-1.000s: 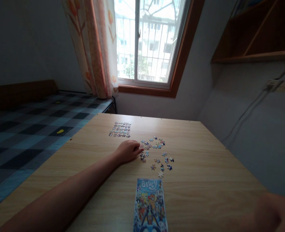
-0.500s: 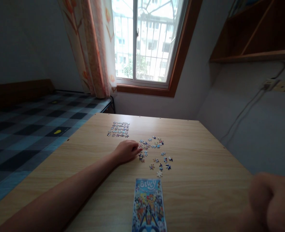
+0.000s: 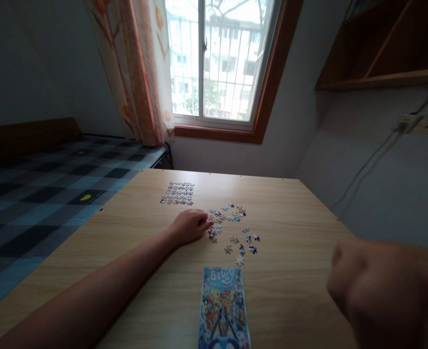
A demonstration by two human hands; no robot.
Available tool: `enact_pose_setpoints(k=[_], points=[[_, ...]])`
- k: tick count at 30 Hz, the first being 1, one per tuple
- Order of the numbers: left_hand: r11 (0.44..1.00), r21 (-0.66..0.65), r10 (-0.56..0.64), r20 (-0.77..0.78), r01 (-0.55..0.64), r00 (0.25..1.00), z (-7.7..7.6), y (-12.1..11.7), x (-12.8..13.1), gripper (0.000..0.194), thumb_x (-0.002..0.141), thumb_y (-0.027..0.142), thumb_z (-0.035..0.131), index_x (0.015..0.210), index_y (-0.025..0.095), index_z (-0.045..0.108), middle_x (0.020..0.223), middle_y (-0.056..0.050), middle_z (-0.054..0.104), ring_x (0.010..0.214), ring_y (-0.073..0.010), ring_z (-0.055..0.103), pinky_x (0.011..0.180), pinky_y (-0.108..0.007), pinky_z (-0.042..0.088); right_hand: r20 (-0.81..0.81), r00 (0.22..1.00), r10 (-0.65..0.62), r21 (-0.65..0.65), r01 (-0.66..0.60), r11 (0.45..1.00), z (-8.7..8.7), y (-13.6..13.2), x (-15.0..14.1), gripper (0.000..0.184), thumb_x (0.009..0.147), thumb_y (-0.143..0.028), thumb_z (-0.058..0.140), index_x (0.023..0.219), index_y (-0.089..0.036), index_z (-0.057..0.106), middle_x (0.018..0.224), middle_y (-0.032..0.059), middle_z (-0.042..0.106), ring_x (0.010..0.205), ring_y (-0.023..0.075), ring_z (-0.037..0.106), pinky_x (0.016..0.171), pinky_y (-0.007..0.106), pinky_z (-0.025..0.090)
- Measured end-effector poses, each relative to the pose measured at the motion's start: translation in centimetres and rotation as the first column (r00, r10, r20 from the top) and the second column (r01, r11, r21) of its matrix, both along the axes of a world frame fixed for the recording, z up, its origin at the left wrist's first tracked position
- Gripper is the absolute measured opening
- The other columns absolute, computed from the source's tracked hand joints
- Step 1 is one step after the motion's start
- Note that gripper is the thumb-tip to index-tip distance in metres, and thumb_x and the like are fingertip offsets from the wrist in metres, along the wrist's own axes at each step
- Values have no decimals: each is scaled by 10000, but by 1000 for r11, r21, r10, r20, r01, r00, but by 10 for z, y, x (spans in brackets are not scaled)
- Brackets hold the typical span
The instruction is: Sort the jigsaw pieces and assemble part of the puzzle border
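Note:
My left hand (image 3: 191, 226) rests on the table with its fingers curled, at the left edge of a spread of loose jigsaw puzzle pieces (image 3: 234, 239). What lies under its fingers, if anything, is hidden. Raised close to the camera at the lower right, my right hand (image 3: 384, 291) is a blurred fist; its inside is turned away from view. Beyond my left hand, more puzzle pieces (image 3: 178, 193) lie in neat rows. A Bluey picture card or box (image 3: 224, 308) lies nearest me, below the loose pieces.
The light wooden table (image 3: 293, 213) stands before a window (image 3: 228, 72) with a flowered curtain (image 3: 141, 72). To the left is a bed with a checked cover (image 3: 71, 174). A wooden wall shelf (image 3: 388, 80) and a socket with a cable (image 3: 413, 124) are at the right.
My right hand has come further into view, moving left and up over the table's right side. My left hand and the puzzle pieces stay where they were.

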State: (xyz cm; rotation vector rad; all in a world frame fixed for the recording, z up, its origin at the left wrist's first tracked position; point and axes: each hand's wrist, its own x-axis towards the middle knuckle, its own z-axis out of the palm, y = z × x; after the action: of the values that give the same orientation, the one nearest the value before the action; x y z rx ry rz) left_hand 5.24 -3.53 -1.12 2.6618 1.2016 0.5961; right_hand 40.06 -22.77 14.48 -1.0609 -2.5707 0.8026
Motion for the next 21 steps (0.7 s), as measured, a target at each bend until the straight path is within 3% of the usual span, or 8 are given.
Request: enact_pose_setpoints(k=[2, 4, 6, 7, 9, 12, 14, 21], points=[[1000, 3, -3, -1, 3, 1000, 0, 0, 0, 398, 893, 399, 550, 574, 188, 439, 590, 7, 505, 559, -135, 419, 572, -272, 263, 142, 990, 0, -75, 11, 997, 12, 34, -24, 308, 780, -684, 674, 873, -406, 765, 800, 59, 672, 705, 217, 635, 573, 322, 475], [1000, 5, -3, -4, 3, 1000, 0, 0, 0, 396, 893, 394, 553, 573, 188, 441, 590, 8, 506, 558, -135, 419, 572, -274, 262, 296, 945, -142, -27, 157, 987, 8, 72, -44, 269, 847, -493, 679, 1051, -336, 758, 885, 42, 693, 772, 210, 642, 680, 319, 489], [1000, 1, -2, -8, 2, 1000, 0, 0, 0, 399, 891, 395, 556, 570, 189, 438, 589, 9, 505, 553, -133, 416, 571, -275, 261, 450, 819, -356, 100, 350, 932, -10, 106, -53, 287, 778, -295, 749, 1060, -244, 760, 925, 53, 704, 817, 215, 637, 706, 308, 471], [1000, -1, -3, -9, 3, 1000, 0, 0, 0, 401, 891, 398, 554, 570, 189, 437, 590, 10, 505, 551, -133, 414, 570, -276, 261, 525, 759, -385, 89, 401, 912, -22, 120, -55, 305, 749, -245, 768, 1053, -211, 761, 941, 62, 707, 811, 214, 637, 688, 300, 465], [1000, -4, -7, -9, 7, 1000, 0, 1, -1, 403, 894, 404, 549, 571, 190, 437, 594, 9, 508, 552, -133, 412, 569, -276, 260, 586, 730, -352, -15, 445, 896, -43, 139, -54, 382, 750, -224, 767, 1128, -178, 732, 973, 75, 706, 729, 192, 636, 618, 282, 456], [1000, -5, -6, -13, 6, 1000, 0, 1, -1, 394, 896, 399, 542, 577, 191, 441, 603, 5, 520, 556, -134, 418, 571, -275, 262, 609, 713, -348, -49, 472, 880, -61, 149, -55, 520, 704, -199, 797, 1212, -165, 690, 1088, 97, 682, 705, 175, 638, 586, 261, 449], [1000, -7, -5, -13, 5, 1000, 0, 1, -1, 393, 897, 401, 538, 580, 191, 443, 609, 1, 529, 562, -136, 427, 574, -273, 267, 635, 696, -336, -65, 481, 874, -65, 149, -60, 518, 684, -200, 802, 1190, -158, 697, 1056, 96, 688, 705, 184, 640, 580, 262, 450], [1000, -6, -6, -6, 6, 1000, 0, 0, -1, 413, 899, 426, 525, 573, 190, 430, 602, -4, 523, 563, -137, 418, 572, -275, 261, 736, 620, -273, -12, 415, 910, -72, 146, -83, 231, 628, -159, 759, 860, -155, 756, 830, 74, 700, 766, 245, 653, 604, 271, 460]])
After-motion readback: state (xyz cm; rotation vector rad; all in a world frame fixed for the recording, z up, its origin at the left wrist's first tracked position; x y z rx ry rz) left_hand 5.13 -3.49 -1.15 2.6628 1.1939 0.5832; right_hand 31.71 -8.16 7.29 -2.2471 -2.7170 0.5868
